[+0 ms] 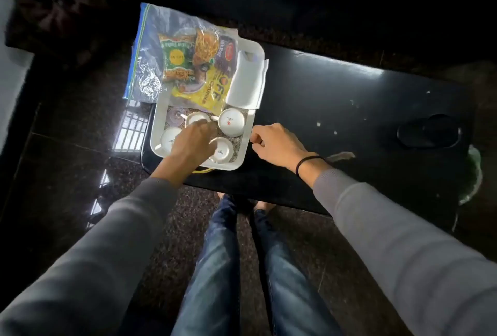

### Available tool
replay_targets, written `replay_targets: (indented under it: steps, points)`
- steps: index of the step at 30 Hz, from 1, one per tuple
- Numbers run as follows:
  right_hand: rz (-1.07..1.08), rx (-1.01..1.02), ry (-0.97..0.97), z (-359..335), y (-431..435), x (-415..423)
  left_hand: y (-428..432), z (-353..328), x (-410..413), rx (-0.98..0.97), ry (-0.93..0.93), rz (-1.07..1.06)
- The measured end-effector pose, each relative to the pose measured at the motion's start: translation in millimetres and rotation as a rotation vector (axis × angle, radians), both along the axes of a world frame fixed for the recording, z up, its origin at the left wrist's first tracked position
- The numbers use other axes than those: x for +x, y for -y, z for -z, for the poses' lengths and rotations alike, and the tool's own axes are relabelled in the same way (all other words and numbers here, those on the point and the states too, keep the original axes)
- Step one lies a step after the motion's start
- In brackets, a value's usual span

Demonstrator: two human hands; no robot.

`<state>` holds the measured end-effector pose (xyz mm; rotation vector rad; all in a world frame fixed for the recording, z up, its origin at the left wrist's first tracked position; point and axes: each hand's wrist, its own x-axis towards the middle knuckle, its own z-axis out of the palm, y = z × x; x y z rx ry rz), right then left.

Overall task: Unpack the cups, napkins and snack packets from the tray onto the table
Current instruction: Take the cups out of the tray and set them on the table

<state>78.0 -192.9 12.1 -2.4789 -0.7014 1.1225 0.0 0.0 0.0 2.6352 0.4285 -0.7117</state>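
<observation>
A white tray [248, 131] sits on the left end of a black table [336, 109]. Its near half holds several upturned white cups; one stands at the right [231, 121] and another at the front [222, 150]. Yellow and green snack packets [200, 77] fill the far half, partly inside a clear zip bag [146, 53]. A stack of white napkins [246, 80] lies at the far right corner. My left hand [192, 143] reaches over the middle cup [196, 118], fingers curled at its handle. My right hand [274, 144] hovers loosely curled just right of the tray, holding nothing.
A dark rounded object [429, 131] rests on the table's right end, with pale specks scattered across the top. A green and white item [473, 171] hangs off the right edge. My legs in jeans [223, 268] stand before the table on a speckled floor.
</observation>
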Motion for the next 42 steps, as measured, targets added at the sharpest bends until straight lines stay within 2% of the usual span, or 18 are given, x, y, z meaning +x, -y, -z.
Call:
replay_targets:
  steps: [4, 11, 16, 21, 25, 29, 33, 36, 42]
  points:
    - [0.064, -0.014, -0.064, 20, -15, -14, 9, 19, -14, -0.003, -0.028, 0.062]
    - [0.183, 0.018, -0.140, 49, -24, -33, 15, 49, -27, 0.116, -0.002, 0.141]
    - [0.342, 0.074, -0.201, 61, -16, -42, 22, 53, -26, 0.110, 0.025, 0.093]
    - [0.606, 0.251, -0.247, 53, -3, -54, 35, 30, -31, 0.069, 0.112, 0.006]
    - [0.767, 0.452, -0.409, 35, 16, -60, 45, 10, -33, -0.181, 0.199, -0.133]
    - [0.846, 0.539, -0.614, 28, 45, -62, 56, 2, -29, -0.523, -0.048, -0.223]
    - [0.923, 0.545, -0.674, 36, 82, -63, 77, 20, -23, -0.851, -0.223, -0.424]
    - [1.025, 0.528, -0.715, 43, 105, -63, 101, 41, -21, -0.936, -0.270, -0.536]
    - [1.240, 0.339, -0.756, 65, 134, -60, 141, 80, -24, -1.053, -0.292, -0.833]
